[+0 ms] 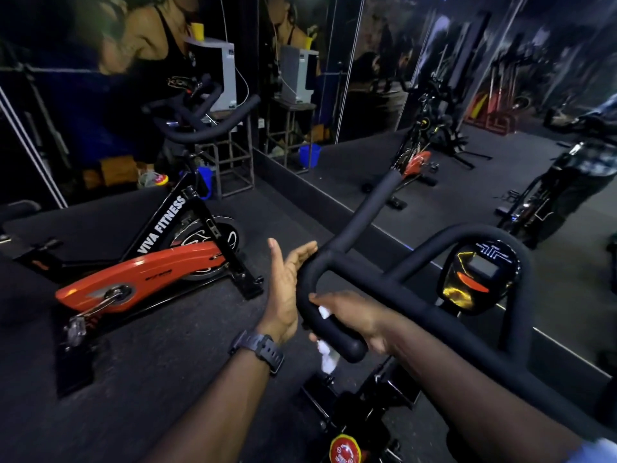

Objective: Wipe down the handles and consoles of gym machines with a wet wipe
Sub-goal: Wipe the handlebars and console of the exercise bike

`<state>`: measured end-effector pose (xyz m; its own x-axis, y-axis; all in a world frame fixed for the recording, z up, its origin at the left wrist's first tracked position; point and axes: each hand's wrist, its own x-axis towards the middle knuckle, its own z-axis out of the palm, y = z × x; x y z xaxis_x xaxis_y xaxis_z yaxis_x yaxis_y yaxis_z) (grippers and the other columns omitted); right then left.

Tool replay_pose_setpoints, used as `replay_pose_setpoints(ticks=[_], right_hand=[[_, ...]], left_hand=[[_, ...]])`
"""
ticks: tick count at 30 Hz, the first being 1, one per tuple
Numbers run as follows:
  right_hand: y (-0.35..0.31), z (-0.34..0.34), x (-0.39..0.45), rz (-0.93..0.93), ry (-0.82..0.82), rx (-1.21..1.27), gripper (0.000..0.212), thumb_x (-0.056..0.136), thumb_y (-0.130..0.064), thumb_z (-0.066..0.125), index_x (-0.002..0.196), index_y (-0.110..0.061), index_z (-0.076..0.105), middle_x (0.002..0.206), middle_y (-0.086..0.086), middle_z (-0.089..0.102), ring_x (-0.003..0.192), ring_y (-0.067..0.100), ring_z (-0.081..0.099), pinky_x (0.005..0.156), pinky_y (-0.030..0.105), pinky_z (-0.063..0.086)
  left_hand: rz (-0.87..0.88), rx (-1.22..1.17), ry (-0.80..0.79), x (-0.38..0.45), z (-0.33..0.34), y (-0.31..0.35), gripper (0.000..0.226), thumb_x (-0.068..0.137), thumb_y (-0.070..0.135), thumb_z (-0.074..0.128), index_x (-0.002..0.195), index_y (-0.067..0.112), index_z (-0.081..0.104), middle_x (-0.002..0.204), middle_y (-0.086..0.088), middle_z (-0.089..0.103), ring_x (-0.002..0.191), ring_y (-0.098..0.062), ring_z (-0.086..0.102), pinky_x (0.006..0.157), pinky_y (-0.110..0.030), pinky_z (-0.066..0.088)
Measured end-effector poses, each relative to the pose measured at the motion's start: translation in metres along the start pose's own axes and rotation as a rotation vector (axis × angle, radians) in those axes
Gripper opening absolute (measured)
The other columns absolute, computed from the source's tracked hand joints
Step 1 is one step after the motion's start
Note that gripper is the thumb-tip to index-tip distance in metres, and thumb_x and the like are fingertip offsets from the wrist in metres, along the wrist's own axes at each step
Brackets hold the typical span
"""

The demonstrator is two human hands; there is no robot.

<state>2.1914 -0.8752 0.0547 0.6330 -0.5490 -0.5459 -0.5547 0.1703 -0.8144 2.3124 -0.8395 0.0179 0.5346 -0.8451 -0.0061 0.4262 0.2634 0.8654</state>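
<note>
Your right hand (354, 320) is curling around the near end of the handlebar (337, 262), pressing a crumpled white wet wipe (326, 354) against the matte black foam grip; part of the wipe is peeking out between your fingers on top and a larger tuft is hanging below the bar's rounded tip. Your left hand (287, 279) is hovering just beside the bend of the same bar, fingers straight and spread, palm facing the foam, fingertips at or nearly at the bar, holding nothing. A dark rubbery watch (258, 349) is wrapping your left wrist. Beyond your right hand, the tubular bar is looping around a rounded console (477, 279) with a small grey screen and glossy orange and yellow accents. A red round knob (345, 449) is sitting below, at the frame's bottom edge. To your left, a second spin bike (160, 255) with a smooth orange chain guard is standing on the dark, speckled rubber floor (150, 379).
</note>
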Motion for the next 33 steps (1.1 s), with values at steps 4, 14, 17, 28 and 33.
replay_pose_setpoints(ticks=[4,14,17,28,33], right_hand=[[0.011,-0.004,-0.036,-0.062,0.015,-0.382,0.047,0.101,-0.051,0.041,0.088,-0.008,0.055,0.078,0.009,0.064,0.062,0.018,0.057,0.056,0.025,0.05],[0.003,0.014,0.009,-0.89,0.156,-1.129,0.016,0.09,-0.013,0.057,0.104,-0.019,0.06,0.102,-0.001,0.058,0.093,0.018,0.059,0.078,0.036,0.052],[-0.011,0.005,0.035,-0.928,0.17,-1.246,0.022,0.082,-0.009,0.056,0.098,-0.018,0.068,0.102,-0.002,0.06,0.091,0.017,0.06,0.076,0.037,0.053],[-0.07,-0.08,0.093,-0.685,0.823,-1.333,0.015,0.075,-0.016,0.079,0.069,-0.006,0.068,0.076,0.013,0.058,0.071,0.033,0.057,0.052,0.036,0.045],[-0.057,-0.08,0.077,-0.706,0.607,-1.288,0.008,0.092,-0.013,0.057,0.089,-0.005,0.058,0.094,0.013,0.056,0.085,0.032,0.062,0.067,0.041,0.047]], left_hand=[[-0.014,-0.001,0.01,-0.001,0.001,0.001,0.097,0.08,0.077,0.018,0.133,0.008,0.06,0.132,-0.003,0.066,0.118,-0.005,0.063,0.091,-0.016,0.047],[-0.057,-0.194,0.116,0.008,-0.018,0.002,0.101,0.084,0.084,0.011,0.136,0.011,0.059,0.14,-0.009,0.061,0.13,-0.018,0.056,0.119,-0.038,0.032],[-0.08,-0.266,0.158,0.01,-0.029,-0.001,0.099,0.088,0.083,0.01,0.138,0.012,0.057,0.14,-0.01,0.06,0.13,-0.022,0.056,0.118,-0.041,0.032],[0.006,0.597,0.128,0.01,0.03,0.011,0.087,0.084,0.089,0.015,0.138,0.035,0.056,0.145,0.01,0.055,0.135,-0.012,0.049,0.108,-0.03,0.033],[0.136,0.772,0.027,0.028,0.038,0.017,0.066,0.099,0.068,0.019,0.14,0.029,0.052,0.144,0.006,0.051,0.135,-0.013,0.045,0.099,-0.023,0.028]])
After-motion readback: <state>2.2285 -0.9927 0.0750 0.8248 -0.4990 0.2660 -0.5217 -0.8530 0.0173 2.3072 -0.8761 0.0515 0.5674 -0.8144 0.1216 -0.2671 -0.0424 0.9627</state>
